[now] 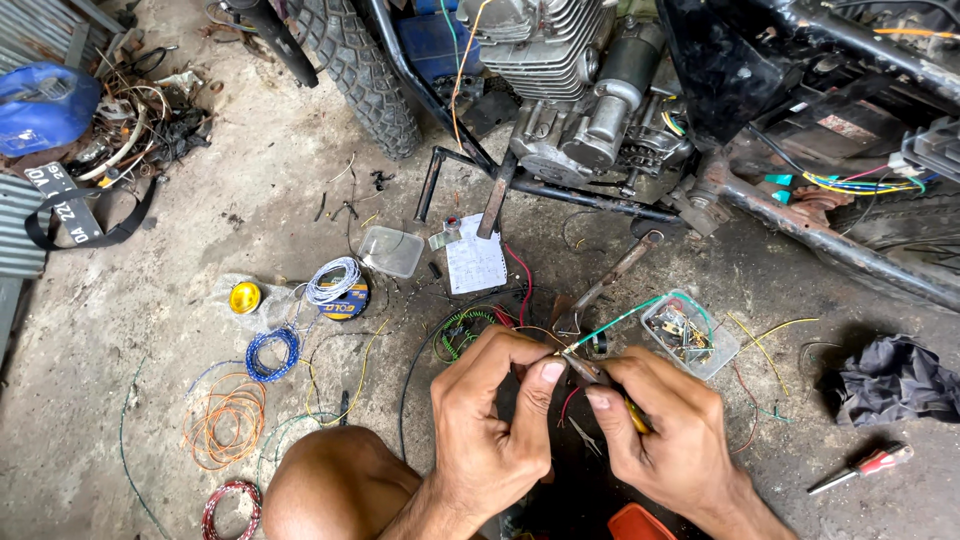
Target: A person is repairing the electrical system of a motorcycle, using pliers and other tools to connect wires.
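Two bare hands, left hand (495,420) and right hand (665,430), at work. On the concrete lie four loose wire coils: white (332,280), blue (272,353), orange (226,420), red (231,507). Two clear plastic containers (390,250) (690,335), one screwdriver (862,468), one motorcycle engine (570,90).

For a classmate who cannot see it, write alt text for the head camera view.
Two bare hands, left hand and right hand, work a green wire with a small tool over a concrete floor, beside wire coils and a motorcycle engine.
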